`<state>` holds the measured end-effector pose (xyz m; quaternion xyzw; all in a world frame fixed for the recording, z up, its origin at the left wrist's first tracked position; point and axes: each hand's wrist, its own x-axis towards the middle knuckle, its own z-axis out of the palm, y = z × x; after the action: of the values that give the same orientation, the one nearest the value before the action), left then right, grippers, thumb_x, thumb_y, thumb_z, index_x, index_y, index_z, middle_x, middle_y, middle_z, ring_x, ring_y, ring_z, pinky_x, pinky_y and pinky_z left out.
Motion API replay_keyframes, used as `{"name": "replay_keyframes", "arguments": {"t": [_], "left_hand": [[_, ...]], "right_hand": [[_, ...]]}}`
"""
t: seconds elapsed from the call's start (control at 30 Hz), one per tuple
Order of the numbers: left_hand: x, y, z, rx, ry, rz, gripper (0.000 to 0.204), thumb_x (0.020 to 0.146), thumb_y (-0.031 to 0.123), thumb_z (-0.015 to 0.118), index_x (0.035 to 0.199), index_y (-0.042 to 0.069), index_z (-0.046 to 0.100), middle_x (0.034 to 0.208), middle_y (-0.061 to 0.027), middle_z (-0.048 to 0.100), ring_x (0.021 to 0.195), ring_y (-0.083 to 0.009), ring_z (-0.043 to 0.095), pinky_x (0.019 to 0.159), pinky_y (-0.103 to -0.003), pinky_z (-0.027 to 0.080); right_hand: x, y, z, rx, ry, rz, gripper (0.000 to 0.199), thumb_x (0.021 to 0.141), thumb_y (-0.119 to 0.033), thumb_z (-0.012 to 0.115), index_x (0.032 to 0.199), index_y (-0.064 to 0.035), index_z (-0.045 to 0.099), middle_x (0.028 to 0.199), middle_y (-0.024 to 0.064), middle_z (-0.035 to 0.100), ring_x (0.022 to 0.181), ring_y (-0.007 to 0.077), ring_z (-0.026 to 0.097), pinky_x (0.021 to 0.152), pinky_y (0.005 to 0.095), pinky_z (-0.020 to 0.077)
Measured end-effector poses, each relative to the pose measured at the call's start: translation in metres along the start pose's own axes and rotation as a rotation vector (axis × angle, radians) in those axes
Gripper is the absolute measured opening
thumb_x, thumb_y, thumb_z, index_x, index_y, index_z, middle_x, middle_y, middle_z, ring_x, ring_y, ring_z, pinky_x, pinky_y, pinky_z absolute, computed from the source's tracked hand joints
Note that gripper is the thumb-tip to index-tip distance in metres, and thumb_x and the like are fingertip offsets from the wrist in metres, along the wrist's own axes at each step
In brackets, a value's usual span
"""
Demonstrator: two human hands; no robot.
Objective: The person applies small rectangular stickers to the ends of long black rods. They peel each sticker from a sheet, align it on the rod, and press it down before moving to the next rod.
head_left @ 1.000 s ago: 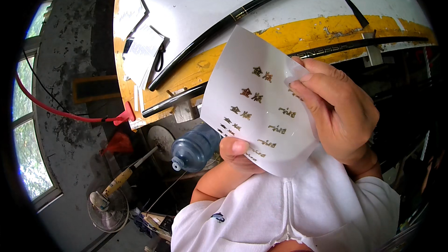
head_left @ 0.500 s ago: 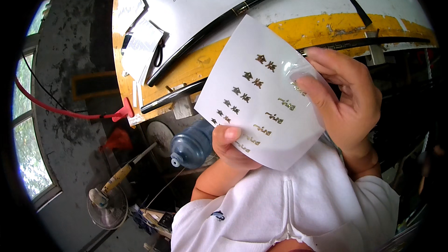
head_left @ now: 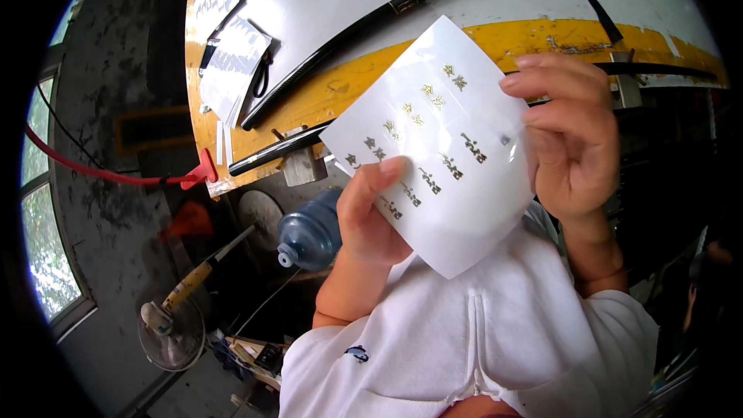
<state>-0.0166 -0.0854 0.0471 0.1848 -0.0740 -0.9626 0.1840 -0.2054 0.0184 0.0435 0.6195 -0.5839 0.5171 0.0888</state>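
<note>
A white sheet of metallic decals with two rows of small gold and dark lettering is held up in front of my chest. My left hand grips its lower left edge, thumb on top and fingers underneath. At the sheet's right edge is my right hand, fingers curled and thumb drawn in behind the glossy margin. What its fingertips pinch is too small or hidden to make out. A small dark spot and a bright glare show on the sheet beside those fingertips.
Beyond the sheet, a yellow-edged table carries a long black rod and a pile of papers. A second black rod rests on a metal block at the edge. Below stand a blue water jug and a fan.
The sheet has tilted and turned slightly. My right thumb has moved off its front toward the right edge, and the end decal it covered no longer shows there. My left hand has risen.
</note>
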Motion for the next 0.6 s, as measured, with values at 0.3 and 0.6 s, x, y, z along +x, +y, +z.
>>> {"name": "replay_keyframes", "arguments": {"t": [0.3, 0.6], "left_hand": [[0.000, 0.030, -0.014, 0.482, 0.196, 0.276, 0.042, 0.087, 0.012, 0.053, 0.124, -0.008, 0.049, 0.109, -0.0202, 0.064, 0.095, -0.0296, 0.067, 0.082, -0.040, 0.056], [0.047, 0.156, -0.014, 1.136, 0.429, 0.788, 0.029, 0.090, 0.011, 0.066, 0.112, -0.005, 0.058, 0.100, -0.0125, 0.066, 0.089, -0.0188, 0.067, 0.074, -0.030, 0.054]], "right_hand": [[-0.007, 0.009, 0.003, 0.535, 0.362, 0.324, 0.012, 0.096, -0.004, 0.056, 0.106, 0.0010, 0.052, 0.089, 0.0093, 0.061, 0.075, 0.0117, 0.057, 0.072, 0.0241, 0.0477], [-0.012, -0.001, 0.010, 0.651, 0.259, 0.784, 0.024, 0.086, 0.006, 0.066, 0.108, 0.0003, 0.059, 0.088, 0.0071, 0.065, 0.075, 0.0096, 0.060, 0.070, 0.0218, 0.0496]]}}
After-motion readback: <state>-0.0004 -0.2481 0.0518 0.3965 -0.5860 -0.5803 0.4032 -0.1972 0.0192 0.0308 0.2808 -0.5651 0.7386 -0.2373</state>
